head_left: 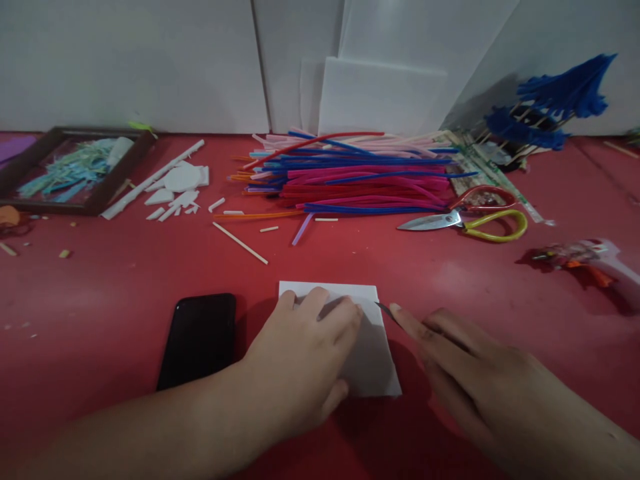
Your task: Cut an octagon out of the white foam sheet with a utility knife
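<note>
Right of the phone (pixel 197 337), the left hand (pixel 303 343) is bare — rounded knuckles, smooth back. Farther right of the phone, the right hand (pixel 467 367) and wrist are bare too — slender fingers.

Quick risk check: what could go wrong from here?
1. Cut fingers: the thin dark blade in the right hand meets the white board's right edge, close to the left hand's fingers; a slip could reach them.
2. Board shift: only the left hand visibly holds it down, so it might turn under a sideways push.
3. Scratched surface: no mat shows under the board, so the blade could mark the red tabletop.
</note>
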A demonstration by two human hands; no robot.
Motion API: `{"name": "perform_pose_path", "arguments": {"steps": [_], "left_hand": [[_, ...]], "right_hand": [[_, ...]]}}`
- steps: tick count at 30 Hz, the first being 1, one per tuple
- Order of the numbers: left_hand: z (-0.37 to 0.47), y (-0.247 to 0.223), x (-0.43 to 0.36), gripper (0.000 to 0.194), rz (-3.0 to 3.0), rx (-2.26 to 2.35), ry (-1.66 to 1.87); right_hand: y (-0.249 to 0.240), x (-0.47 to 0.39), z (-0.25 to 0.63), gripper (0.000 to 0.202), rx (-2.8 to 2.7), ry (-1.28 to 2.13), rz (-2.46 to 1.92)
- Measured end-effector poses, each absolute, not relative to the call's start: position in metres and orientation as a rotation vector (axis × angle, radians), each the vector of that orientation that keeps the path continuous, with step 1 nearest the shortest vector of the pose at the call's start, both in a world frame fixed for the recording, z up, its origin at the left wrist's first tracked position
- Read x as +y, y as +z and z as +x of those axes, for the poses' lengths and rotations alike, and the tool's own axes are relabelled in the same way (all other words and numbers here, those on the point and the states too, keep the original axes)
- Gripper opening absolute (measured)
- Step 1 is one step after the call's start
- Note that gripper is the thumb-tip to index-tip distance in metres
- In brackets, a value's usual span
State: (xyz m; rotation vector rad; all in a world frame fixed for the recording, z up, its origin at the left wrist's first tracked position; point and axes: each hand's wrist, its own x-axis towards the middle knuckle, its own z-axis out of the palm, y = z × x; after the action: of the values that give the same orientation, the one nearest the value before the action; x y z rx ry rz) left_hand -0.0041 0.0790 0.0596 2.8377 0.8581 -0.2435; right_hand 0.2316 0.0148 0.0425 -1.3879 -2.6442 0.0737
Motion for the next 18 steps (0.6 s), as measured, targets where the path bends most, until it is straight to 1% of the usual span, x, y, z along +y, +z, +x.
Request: {"name": "perform_pose_path", "arguments": {"steps": [5, 10, 15, 18], "left_hand": [[-0.003, 0.061, 0.080, 0.061, 2.836, 0.852, -0.244], [-0.004, 0.060, 0.078, 0.065, 2.837, 0.856, -0.240], [-0.005, 0.059, 0.078, 0.064, 2.840, 0.844, -0.227], [-0.007, 0.056, 0.080, 0.072, 2.844, 0.875, -0.179]], "right_hand": [[0.040, 0.025, 0.224, 0.053, -2.671, 0.128, -1.362], [0.035, 0.029, 0.224, 0.054, -2.661, 0.233, -1.457], [0.037, 0.032, 0.220, 0.058, -2.673, 0.129, -1.297], [0.039, 0.032, 0.218, 0.053, -2.685, 0.095, -1.289]]}}
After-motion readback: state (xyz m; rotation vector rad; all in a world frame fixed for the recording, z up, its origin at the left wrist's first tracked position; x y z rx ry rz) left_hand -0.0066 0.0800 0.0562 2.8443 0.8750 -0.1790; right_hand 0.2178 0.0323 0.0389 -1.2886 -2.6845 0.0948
